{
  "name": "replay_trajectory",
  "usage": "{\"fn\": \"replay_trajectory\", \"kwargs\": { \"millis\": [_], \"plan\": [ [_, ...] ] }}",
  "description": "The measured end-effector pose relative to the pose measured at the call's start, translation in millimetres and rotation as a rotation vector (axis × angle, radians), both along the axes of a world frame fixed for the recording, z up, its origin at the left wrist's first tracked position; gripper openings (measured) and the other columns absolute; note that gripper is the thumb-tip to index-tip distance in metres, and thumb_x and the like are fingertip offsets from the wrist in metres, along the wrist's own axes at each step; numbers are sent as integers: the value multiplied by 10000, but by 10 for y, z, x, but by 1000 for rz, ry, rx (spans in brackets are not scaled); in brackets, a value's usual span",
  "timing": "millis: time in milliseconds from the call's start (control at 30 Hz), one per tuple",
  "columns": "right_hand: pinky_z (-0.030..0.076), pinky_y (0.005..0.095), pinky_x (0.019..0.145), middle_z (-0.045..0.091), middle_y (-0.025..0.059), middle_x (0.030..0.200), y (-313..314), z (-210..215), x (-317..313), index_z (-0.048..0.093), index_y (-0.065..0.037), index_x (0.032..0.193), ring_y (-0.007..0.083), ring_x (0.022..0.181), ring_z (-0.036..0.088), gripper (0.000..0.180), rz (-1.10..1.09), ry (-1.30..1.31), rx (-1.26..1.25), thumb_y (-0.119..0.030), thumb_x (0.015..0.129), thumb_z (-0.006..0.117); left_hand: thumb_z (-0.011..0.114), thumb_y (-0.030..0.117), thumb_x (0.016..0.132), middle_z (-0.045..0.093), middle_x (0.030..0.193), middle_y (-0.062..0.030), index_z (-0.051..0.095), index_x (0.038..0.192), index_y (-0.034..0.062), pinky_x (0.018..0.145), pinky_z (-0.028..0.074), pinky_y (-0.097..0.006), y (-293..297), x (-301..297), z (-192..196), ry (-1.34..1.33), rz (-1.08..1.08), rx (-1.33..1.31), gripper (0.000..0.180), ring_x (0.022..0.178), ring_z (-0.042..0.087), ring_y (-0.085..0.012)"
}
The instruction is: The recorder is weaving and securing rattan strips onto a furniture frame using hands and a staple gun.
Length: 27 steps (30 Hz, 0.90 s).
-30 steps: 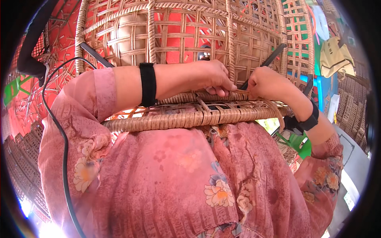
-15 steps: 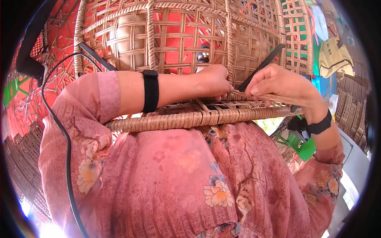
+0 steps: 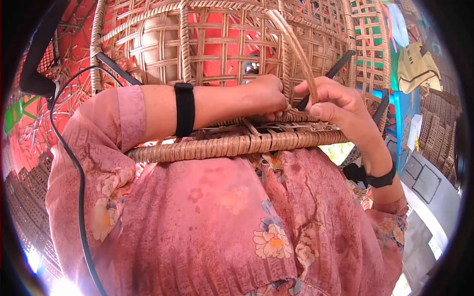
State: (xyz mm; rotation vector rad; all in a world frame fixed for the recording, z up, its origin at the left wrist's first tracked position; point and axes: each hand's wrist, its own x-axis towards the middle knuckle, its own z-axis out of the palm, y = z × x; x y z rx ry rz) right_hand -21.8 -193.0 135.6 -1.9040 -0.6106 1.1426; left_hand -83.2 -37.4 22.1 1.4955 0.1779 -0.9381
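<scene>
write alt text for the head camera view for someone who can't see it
A person's right hand pinches a long tan rattan strip while the left hand presses on the woven edge of a brown open-lattice wicker frame held against their lap. They wear a pink floral garment and black wristbands.

Tan woven rattan frame [image 3: 232, 145], pink floral garment [image 3: 207, 222], black wristband [image 3: 184, 109].

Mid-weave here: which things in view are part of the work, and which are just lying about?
In use:
- rattan strand, pinched by right hand
- wicker frame, left hand pressed on its weave

Lying about:
- yellow cloth hanging at right
- black cable over the sleeve
</scene>
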Motion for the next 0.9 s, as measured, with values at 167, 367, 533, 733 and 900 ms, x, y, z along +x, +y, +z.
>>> {"fn": "replay_trajectory", "kwargs": {
  "millis": [167, 367, 533, 733, 900],
  "plan": [
    [457, 248, 682, 554, 30, 663, 12, 60, -23, 572, 2, 894, 106, 695, 558, 196, -205, 292, 10, -190, 894, 532, 650, 188, 788, 635, 639, -31, 619, 727, 40, 421, 417, -239, 30, 14, -76, 91, 55, -119, 164, 486, 576, -101],
    [477, 264, 656, 554, 43, 610, -99, 77, 53, 568, -1, 888, 134, 607, 571, 214, -253, 472, -60, -212, 888, 532, 645, 175, 794, 639, 644, -28, 625, 747, 44, 417, 410, -234, 35, 53, -89, 147, 74, -180, 140, 491, 572, -91],
    [481, 261, 665, 574, 52, 630, -83, 135, 72, 569, -2, 883, 144, 628, 594, 217, -297, 490, -135, -218, 876, 544, 643, 175, 798, 645, 651, -29, 626, 754, 40, 432, 413, -226, 41, 57, -32, 180, 75, -174, 143, 491, 568, -88],
    [473, 269, 722, 622, 81, 763, -111, 235, 91, 577, -4, 898, 150, 776, 609, 207, -179, 261, -174, -205, 854, 557, 672, 157, 777, 643, 649, -34, 618, 744, 27, 453, 435, -221, 8, 43, -36, 152, 56, -182, 144, 504, 579, -83],
    [477, 316, 755, 631, 130, 851, -291, 322, -70, 598, -7, 824, 236, 902, 595, 149, -222, -115, 167, -135, 844, 524, 680, 132, 770, 638, 642, -41, 611, 726, 17, 458, 451, -226, 34, 10, 14, 116, 63, -102, 141, 510, 589, -85]
  ]
}}
